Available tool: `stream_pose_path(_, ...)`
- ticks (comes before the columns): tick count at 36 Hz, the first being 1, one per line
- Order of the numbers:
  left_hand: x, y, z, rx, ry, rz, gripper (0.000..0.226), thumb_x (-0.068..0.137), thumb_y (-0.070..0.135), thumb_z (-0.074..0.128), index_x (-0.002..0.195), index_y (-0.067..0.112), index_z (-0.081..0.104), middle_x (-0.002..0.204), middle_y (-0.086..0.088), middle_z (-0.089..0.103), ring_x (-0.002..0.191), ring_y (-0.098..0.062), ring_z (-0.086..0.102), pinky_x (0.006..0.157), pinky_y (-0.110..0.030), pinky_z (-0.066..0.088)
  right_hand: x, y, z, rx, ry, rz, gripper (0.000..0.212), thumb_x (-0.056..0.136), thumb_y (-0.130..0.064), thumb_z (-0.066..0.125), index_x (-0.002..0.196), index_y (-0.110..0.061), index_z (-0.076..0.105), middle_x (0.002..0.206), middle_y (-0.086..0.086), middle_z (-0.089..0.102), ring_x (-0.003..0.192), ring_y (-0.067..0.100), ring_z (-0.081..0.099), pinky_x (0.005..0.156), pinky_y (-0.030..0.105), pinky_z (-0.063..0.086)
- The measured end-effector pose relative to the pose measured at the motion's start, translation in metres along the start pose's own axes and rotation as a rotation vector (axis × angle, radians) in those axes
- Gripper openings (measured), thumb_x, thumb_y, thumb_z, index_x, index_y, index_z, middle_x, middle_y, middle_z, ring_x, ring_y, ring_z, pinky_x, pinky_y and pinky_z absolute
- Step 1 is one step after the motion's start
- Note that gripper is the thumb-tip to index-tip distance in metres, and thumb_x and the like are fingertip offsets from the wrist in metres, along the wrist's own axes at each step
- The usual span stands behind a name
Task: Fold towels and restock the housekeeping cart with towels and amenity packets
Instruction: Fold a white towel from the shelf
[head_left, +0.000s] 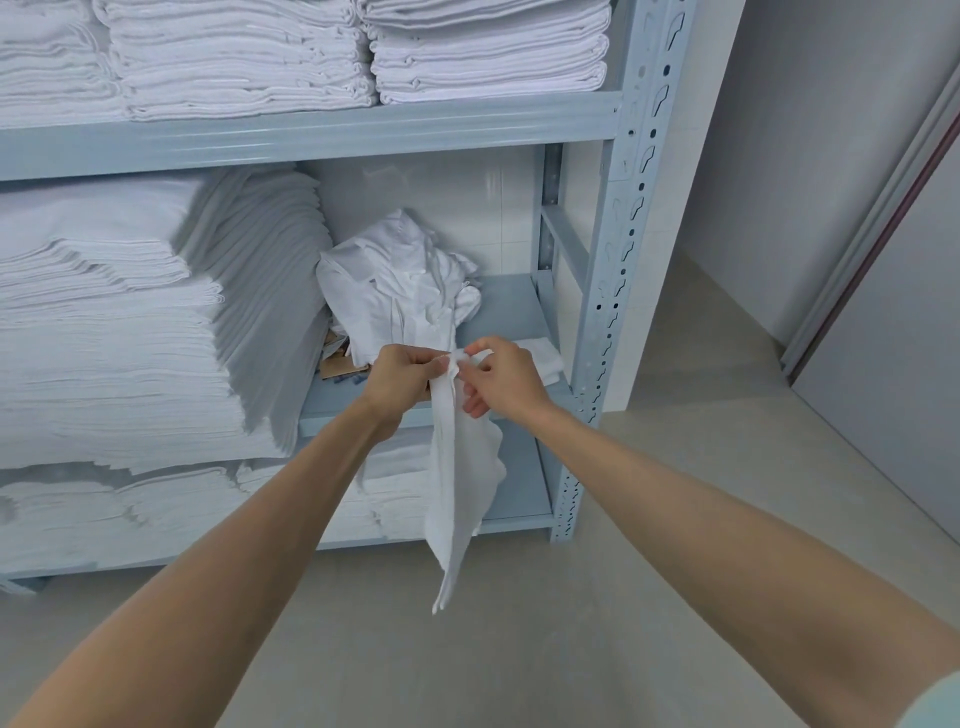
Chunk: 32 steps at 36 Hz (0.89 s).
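Early stage: left hand (402, 371) & right hand (501, 376) both pinching top edge of one hanging towel (462, 483), unfolded. Crumpled pile (395, 286) waits on shelf (511, 306); no cart in view.

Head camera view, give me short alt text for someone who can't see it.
Two bare hands, left hand and right hand, pinch the top edge of a limp white cloth towel hanging before a pale blue metal shelving unit stacked with folded white linens.
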<state>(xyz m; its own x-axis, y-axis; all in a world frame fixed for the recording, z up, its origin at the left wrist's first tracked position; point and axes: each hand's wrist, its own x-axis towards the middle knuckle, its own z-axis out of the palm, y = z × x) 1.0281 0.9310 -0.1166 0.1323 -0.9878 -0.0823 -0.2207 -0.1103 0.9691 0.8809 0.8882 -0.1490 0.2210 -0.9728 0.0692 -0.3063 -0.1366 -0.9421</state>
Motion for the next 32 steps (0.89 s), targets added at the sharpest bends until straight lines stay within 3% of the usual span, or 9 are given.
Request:
stream_pose_path(3, -0.002, 0.0, -0.001, -0.014, -0.033, -0.015, 0.027, 0.094, 0.021, 0.068, 0.103, -0.003, 0.076, 0.101, -0.021, 0.075, 0.105, -0.038, 0.069, 0.1, -0.052, 0.053, 0.001, 0.003, -0.001, -0.162, 0.022, -0.038, 0.023, 0.09, -0.03, 0.07, 0.101, -0.015, 0.058, 0.076, 0.007, 0.07, 0.055, 0.021, 0.07, 0.054, 0.036, 0.059)
stream_pose_path(5, -0.004, 0.0, -0.002, 0.072, -0.059, 0.004, 0.029, 0.083, 0.031, 0.08, 0.097, 0.006, 0.08, 0.097, -0.014, 0.077, 0.107, -0.033, 0.069, 0.101, -0.051, 0.052, 0.003, 0.006, -0.001, -0.365, 0.051, -0.092, 0.022, 0.09, -0.04, 0.067, 0.096, -0.02, 0.058, 0.083, 0.001, 0.071, 0.073, 0.022, 0.069, 0.065, 0.038, 0.056)
stream_pose_path(9, -0.002, -0.003, -0.006, 0.223, -0.091, 0.029, 0.032, 0.073, 0.004, 0.086, 0.105, 0.003, 0.077, 0.102, -0.018, 0.076, 0.101, -0.032, 0.07, 0.101, -0.051, 0.052, 0.007, 0.014, -0.004, -0.467, 0.062, -0.164, 0.033, 0.079, -0.052, 0.074, 0.078, -0.023, 0.058, 0.078, -0.011, 0.06, 0.078, 0.014, 0.056, 0.065, 0.033, 0.043)
stream_pose_path(12, 0.001, -0.005, -0.011, 0.311, -0.116, 0.053, 0.032, 0.075, -0.01, 0.076, 0.105, 0.001, 0.077, 0.097, -0.018, 0.076, 0.094, -0.029, 0.07, 0.098, -0.05, 0.054, 0.007, 0.024, -0.009, -0.357, -0.081, -0.19, 0.042, 0.08, -0.052, 0.075, 0.072, -0.014, 0.059, 0.068, -0.009, 0.055, 0.065, 0.009, 0.051, 0.064, 0.037, 0.044)
stream_pose_path(15, 0.003, -0.008, -0.016, 0.287, -0.077, 0.066, 0.03, 0.076, -0.012, 0.074, 0.104, 0.001, 0.077, 0.098, -0.016, 0.076, 0.098, -0.03, 0.071, 0.096, -0.046, 0.056, 0.004, 0.035, -0.016, -0.342, -0.233, -0.104, 0.039, 0.083, -0.055, 0.071, 0.073, -0.02, 0.058, 0.069, -0.01, 0.056, 0.065, 0.008, 0.05, 0.063, 0.03, 0.038)
stream_pose_path(21, 0.01, -0.015, -0.032, 0.155, 0.052, 0.092, 0.03, 0.078, -0.014, 0.071, 0.086, 0.014, 0.079, 0.093, -0.004, 0.077, 0.089, -0.017, 0.071, 0.073, -0.019, 0.058, -0.008, 0.06, -0.048, -0.939, -0.594, 0.041, 0.035, 0.086, -0.052, 0.069, 0.093, -0.018, 0.065, 0.08, -0.002, 0.057, 0.082, 0.021, 0.054, 0.073, 0.031, 0.036)
stream_pose_path(24, 0.015, -0.023, -0.047, 0.242, 0.118, 0.078, 0.029, 0.076, -0.011, 0.073, 0.08, 0.018, 0.078, 0.087, 0.001, 0.076, 0.082, -0.013, 0.069, 0.07, -0.018, 0.054, -0.005, 0.055, -0.066, -0.986, -0.422, -0.022, 0.032, 0.089, -0.046, 0.066, 0.078, -0.018, 0.057, 0.079, 0.001, 0.055, 0.087, 0.025, 0.053, 0.082, 0.034, 0.035)
stream_pose_path(27, 0.016, -0.039, -0.054, 0.334, 0.193, 0.031, 0.025, 0.076, -0.007, 0.075, 0.084, 0.016, 0.077, 0.092, 0.0, 0.072, 0.084, -0.013, 0.064, 0.063, -0.011, 0.045, 0.001, 0.039, -0.08, -1.007, -0.169, -0.256, 0.046, 0.09, -0.051, 0.064, 0.06, -0.02, 0.046, 0.065, -0.007, 0.047, 0.078, 0.02, 0.046, 0.088, 0.033, 0.031)
stream_pose_path(32, 0.021, -0.049, -0.058, 0.36, 0.298, 0.033, 0.025, 0.076, -0.001, 0.077, 0.097, 0.011, 0.079, 0.097, -0.002, 0.071, 0.088, -0.016, 0.063, 0.072, -0.021, 0.046, 0.008, 0.028, -0.088, -1.117, 0.02, -0.64, 0.047, 0.089, -0.05, 0.065, 0.08, -0.005, 0.071, 0.081, 0.004, 0.067, 0.103, 0.023, 0.052, 0.099, 0.039, 0.029)
